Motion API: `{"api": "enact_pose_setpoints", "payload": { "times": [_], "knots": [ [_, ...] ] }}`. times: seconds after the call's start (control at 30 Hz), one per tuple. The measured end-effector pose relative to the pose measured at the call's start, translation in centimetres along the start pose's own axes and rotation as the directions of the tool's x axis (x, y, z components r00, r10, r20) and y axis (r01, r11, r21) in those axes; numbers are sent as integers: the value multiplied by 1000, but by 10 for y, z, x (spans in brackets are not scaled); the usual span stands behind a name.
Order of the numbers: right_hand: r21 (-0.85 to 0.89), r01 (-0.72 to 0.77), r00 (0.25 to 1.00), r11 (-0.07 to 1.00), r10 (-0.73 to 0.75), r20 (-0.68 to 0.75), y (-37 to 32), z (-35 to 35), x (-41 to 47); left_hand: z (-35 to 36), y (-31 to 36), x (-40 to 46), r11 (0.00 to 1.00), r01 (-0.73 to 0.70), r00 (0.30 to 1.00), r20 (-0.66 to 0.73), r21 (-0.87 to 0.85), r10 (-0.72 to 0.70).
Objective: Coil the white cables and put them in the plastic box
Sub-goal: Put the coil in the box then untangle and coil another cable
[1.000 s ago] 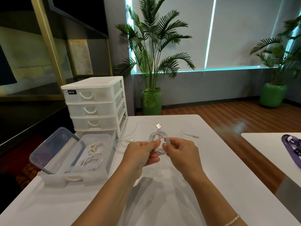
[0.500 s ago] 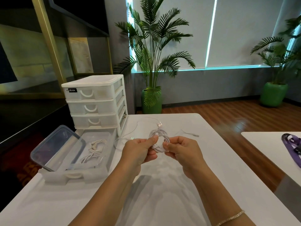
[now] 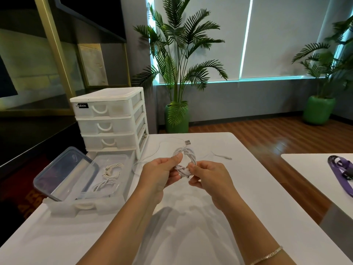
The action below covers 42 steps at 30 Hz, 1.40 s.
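A coiled white cable (image 3: 188, 158) is held above the white table (image 3: 210, 217), its USB plug sticking up at the top. My left hand (image 3: 159, 174) pinches the coil's left side between thumb and fingers. My right hand (image 3: 209, 178) pinches its lower right side. To the left stands the clear plastic box (image 3: 122, 188), open, with two coiled white cables (image 3: 110, 175) inside. Its clear lid (image 3: 65, 173) leans against the box's left side. A loose white cable (image 3: 152, 155) lies on the table behind my hands.
A white three-drawer unit (image 3: 108, 121) stands behind the box. The pulled-out drawer (image 3: 84, 206) holds the plastic box. A second table at right carries a purple lanyard (image 3: 342, 169). Potted palms (image 3: 179, 73) stand on the wooden floor beyond.
Both hands have turned the coil a little and shifted their pinch; the USB plug still points up. The box and loose cable have not moved.
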State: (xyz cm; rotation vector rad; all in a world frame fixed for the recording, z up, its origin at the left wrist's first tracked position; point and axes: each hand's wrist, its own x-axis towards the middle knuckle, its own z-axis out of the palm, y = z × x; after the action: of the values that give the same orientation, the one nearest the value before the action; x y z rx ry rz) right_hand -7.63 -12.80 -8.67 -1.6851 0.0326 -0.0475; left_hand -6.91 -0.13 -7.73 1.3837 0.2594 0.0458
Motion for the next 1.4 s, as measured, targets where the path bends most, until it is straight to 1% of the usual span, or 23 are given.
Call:
{"api": "enact_pose_setpoints", "payload": {
  "times": [0.07,0.17,0.23,0.3,0.47,0.6,0.67,0.8,0.93,1.03,1.2,1.33,1.4],
  "knots": [
    [31,-15,1000,999,15,12,0,0,0,1,0,0,1000,-13,1000,5,-18,13],
    [9,1,1000,1000,-1,13,0,1,0,1,-3,1,997,-70,997,-19,18,71],
    [-19,40,999,999,-41,-28,1,1,2,1,-4,3,989,-128,990,-45,73,132],
    [-10,55,994,998,-56,-90,0,0,4,1,-5,5,979,-167,983,-59,121,175],
    [0,69,989,998,-68,-134,1,-3,5,1,-7,4,972,-191,982,13,139,191],
    [-7,47,992,999,-47,-114,0,-3,6,2,-4,4,977,-188,981,72,100,182],
    [-24,40,994,999,-42,-97,0,-2,6,3,-4,3,975,-206,976,87,80,199],
    [-6,20,998,1000,-20,-54,0,0,4,2,-2,2,972,-229,969,109,54,223],
    [-8,28,998,1000,-28,-52,0,2,3,2,-5,4,957,-260,962,120,127,246],
    [-4,51,997,999,-51,-50,-1,4,2,5,-10,2,947,-277,955,155,162,253],
    [133,-41,999,990,38,21,-3,2,2,6,-10,2,956,-246,959,180,158,217],
    [240,-70,997,968,63,39,-3,2,0,8,-10,2,974,-199,965,195,105,176],
    [337,-92,995,937,78,56,-4,1,-1,9,-10,2,982,-180,964,209,52,165]
  ]
}}
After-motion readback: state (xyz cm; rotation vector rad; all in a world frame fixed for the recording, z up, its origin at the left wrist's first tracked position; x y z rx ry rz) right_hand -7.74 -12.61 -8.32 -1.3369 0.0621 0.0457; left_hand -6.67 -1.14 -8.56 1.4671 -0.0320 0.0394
